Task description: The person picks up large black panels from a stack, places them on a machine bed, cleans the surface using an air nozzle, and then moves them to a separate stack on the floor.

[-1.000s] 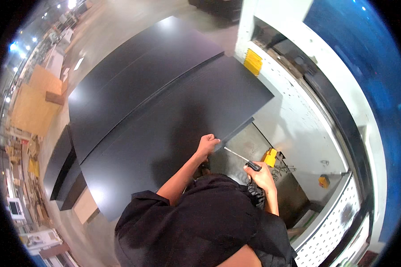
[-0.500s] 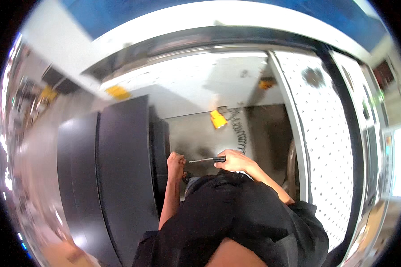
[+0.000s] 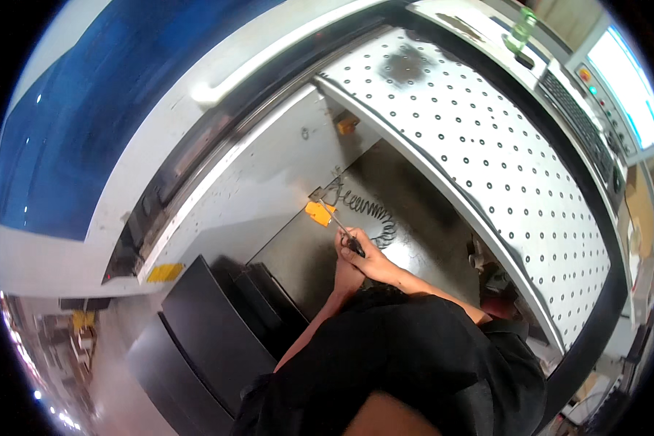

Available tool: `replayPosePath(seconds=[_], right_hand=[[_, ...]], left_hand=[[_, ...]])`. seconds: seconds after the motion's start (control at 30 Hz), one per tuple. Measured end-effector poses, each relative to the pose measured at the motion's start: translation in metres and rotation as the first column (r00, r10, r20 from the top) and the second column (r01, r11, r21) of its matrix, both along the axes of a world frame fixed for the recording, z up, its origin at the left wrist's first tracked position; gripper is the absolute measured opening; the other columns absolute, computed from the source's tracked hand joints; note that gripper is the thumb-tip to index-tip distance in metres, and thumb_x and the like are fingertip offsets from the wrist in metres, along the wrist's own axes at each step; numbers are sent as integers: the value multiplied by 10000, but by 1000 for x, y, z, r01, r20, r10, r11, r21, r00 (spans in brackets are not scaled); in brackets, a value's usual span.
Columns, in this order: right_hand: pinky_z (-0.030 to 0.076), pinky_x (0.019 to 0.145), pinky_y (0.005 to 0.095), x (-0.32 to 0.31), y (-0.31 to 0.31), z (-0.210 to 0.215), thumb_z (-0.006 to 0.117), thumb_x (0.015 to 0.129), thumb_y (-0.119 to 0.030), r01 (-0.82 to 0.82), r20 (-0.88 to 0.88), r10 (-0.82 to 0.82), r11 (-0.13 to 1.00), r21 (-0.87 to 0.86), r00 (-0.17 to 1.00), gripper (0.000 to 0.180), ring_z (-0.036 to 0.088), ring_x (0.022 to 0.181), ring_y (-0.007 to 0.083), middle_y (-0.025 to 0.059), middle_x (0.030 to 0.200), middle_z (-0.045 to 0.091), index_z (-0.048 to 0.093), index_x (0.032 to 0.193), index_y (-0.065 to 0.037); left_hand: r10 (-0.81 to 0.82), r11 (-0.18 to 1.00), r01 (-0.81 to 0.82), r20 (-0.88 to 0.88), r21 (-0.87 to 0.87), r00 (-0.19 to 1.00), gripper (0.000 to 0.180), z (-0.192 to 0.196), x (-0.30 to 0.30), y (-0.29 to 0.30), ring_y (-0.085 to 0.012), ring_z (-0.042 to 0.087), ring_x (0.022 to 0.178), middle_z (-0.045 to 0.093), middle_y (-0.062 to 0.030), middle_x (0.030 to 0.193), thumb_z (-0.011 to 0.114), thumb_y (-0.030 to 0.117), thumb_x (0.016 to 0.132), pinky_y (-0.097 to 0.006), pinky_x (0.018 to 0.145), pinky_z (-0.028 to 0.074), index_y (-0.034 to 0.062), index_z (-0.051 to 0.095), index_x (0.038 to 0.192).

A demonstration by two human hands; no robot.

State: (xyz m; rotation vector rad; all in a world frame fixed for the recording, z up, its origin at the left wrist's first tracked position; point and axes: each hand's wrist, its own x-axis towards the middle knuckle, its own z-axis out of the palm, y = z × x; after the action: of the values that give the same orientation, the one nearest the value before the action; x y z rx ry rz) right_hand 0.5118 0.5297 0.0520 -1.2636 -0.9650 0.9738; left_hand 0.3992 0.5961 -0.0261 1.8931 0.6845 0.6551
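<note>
Coiled hose (image 3: pixel 370 214) beyond right hand (image 3: pixel 367 256), screwdriver (image 3: pixel 339 224).

black panels (image 3: pixel 196 327), perforated white panel (image 3: pixel 501 145) (control screen (image 3: pixel 628 80) beyond).

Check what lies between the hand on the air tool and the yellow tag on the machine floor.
In the head view, only the tool's thin metal nozzle spans from the right hand to the yellow tag; the black coiled hose lies beside it.

Yellow label (image 3: pixel 165 272) on machine front, lower left; lit bluish screen (image 3: pixel 627 76) top right.
</note>
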Motion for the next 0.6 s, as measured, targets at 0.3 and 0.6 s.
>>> replayPosePath(seconds=[0.3, 0.6], right_hand=[[497, 828, 333, 54, -23, -35, 448, 1058, -504, 284, -122, -336, 904, -320, 934, 548, 603, 900, 184, 51, 940, 656, 653, 1066, 4], [507, 825, 280, 60, -72, -6, 569, 1049, -266, 582, -3, -615, 747, -320, 788, 281, 640, 883, 117, 37, 938, 688, 664, 1061, -1]], left_hand=[[-284, 951, 223, -324, -213, 903, 290, 37, 21, 39, -203, 668, 766, 699, -98, 789, 721, 286, 932, -357, 758, 506, 9, 661, 993], [-296, 946, 219, -359, -241, 885, 285, 1, -5, 76, -360, 686, 796, 688, -181, 823, 703, 267, 922, -410, 731, 517, -6, 658, 992]])
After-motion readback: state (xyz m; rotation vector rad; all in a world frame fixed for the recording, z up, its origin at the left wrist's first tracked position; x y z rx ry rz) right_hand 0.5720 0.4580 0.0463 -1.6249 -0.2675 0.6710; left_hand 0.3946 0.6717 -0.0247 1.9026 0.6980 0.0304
